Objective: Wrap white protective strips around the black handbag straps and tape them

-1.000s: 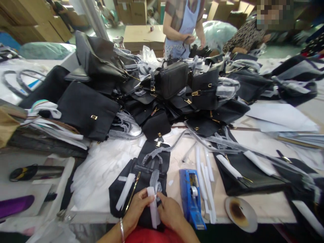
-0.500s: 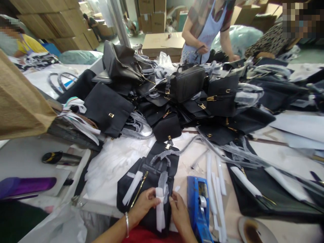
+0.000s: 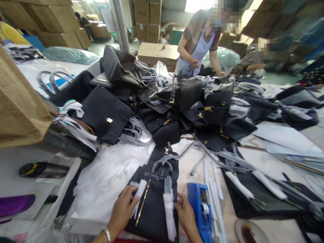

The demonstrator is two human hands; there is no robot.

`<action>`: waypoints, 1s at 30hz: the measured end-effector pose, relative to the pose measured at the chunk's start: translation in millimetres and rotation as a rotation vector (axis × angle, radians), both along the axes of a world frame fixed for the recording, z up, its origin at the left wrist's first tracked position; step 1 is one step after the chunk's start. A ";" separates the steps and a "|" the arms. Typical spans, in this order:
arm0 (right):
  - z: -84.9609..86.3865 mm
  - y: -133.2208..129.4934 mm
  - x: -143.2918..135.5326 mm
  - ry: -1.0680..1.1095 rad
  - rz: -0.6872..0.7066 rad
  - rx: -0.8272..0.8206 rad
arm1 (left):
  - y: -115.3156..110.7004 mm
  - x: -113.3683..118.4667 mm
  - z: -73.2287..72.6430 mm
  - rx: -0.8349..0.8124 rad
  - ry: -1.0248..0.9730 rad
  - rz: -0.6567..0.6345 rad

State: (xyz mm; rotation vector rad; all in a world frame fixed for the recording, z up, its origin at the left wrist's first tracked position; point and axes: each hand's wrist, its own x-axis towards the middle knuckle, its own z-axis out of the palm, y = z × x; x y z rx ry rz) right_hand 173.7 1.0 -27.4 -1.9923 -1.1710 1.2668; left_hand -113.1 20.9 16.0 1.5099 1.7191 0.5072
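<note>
A black backpack [image 3: 154,211] with a gold zipper lies in front of me, its straps partly wrapped in clear film. White foam strips cover the left strap [image 3: 140,192] and the right strap [image 3: 169,211]. At the bag's left side my left hand [image 3: 123,207] is closed, its thumb on the left foam strip and its fingers around the edge. My right hand [image 3: 186,212] holds the right edge beside the other foam strip, fingers curled and partly hidden. Just right of that hand stands a blue tape dispenser [image 3: 199,209].
Black bags [image 3: 105,111] with gold fittings are heaped across the table. White tissue [image 3: 101,182] lies to the left. Loose foam strips [image 3: 214,199] and another foam-wrapped bag [image 3: 263,202] lie to the right. Across the table stands a person in a light apron [image 3: 199,50].
My left hand has moved from the right foam strip to the left one. My right hand stays by the right edge. The right foam strip now lies released along its strap.
</note>
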 end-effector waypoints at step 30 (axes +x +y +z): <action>78.9 145.3 -16.3 0.838 -0.316 0.022 | 210.7 79.8 -33.2 -0.089 -0.208 -0.550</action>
